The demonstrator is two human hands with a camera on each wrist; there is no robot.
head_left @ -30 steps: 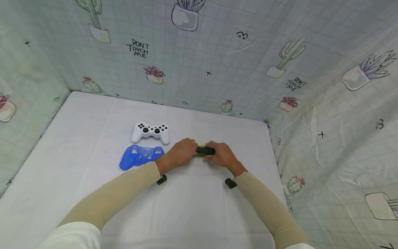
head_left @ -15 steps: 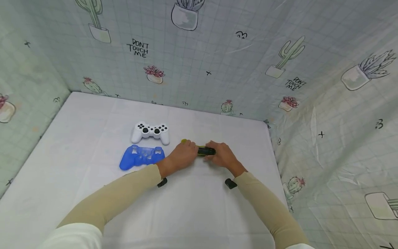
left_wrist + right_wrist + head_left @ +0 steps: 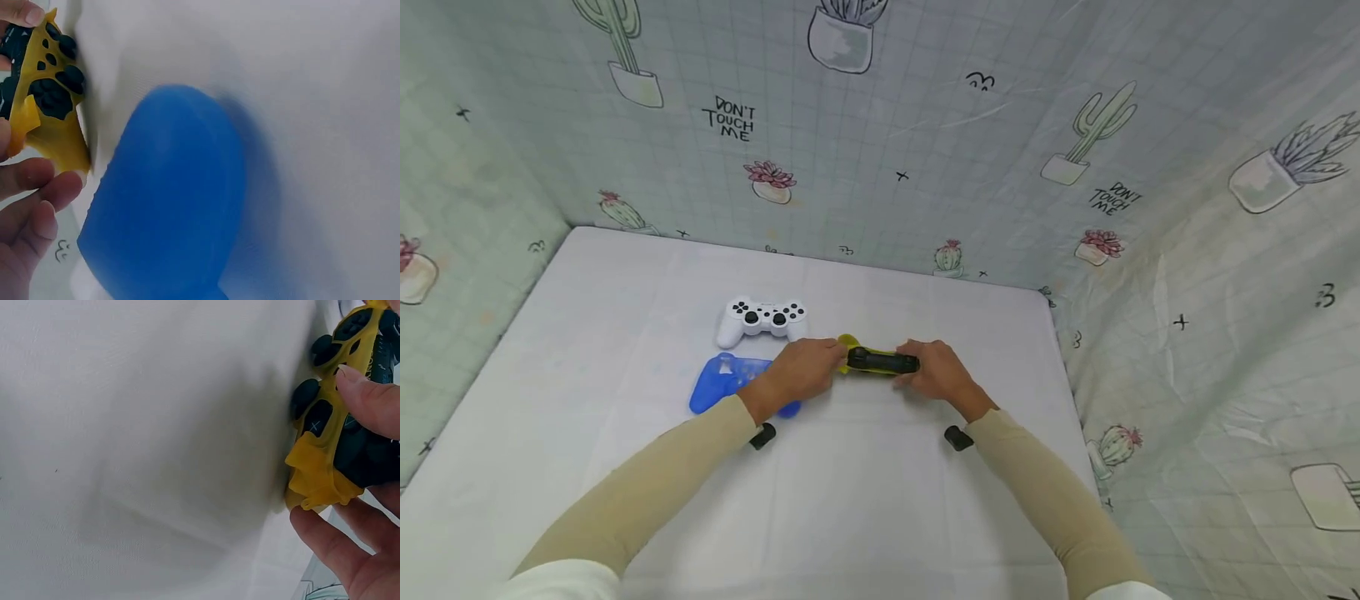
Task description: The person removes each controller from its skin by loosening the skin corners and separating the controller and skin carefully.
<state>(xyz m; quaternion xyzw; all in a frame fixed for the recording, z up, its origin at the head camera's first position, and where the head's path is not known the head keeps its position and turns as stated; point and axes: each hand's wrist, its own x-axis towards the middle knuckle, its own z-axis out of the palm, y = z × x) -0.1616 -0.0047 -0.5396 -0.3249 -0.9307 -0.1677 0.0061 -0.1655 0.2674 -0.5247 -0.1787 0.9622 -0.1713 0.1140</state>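
Observation:
A black game controller (image 3: pixel 883 361) stands face down to the table, partly dressed in a yellow silicone cover (image 3: pixel 848 342). My right hand (image 3: pixel 934 371) grips its right end; in the right wrist view the thumb lies across the front and the fingers pass beneath. There the cover (image 3: pixel 319 475) is bunched up at the handle. At the other end my left hand (image 3: pixel 805 367) pinches the cover's edge, where a flap (image 3: pixel 26 122) sticks up in the left wrist view. My left forearm and hand partly hide a blue silicone cover (image 3: pixel 715 379) on the table.
A white game controller (image 3: pixel 765 318) lies behind the blue cover, buttons up. Each wrist bears a small black camera, the left one (image 3: pixel 763 436) and the right one (image 3: pixel 957 437). Cactus-printed cloth (image 3: pixel 895 133) hangs behind and beside the white table (image 3: pixel 865 500).
My left hand has shifted left along the controller to its left end, uncovering more of the black body and yellow cover. It now overlaps the blue cover. My right hand stays put.

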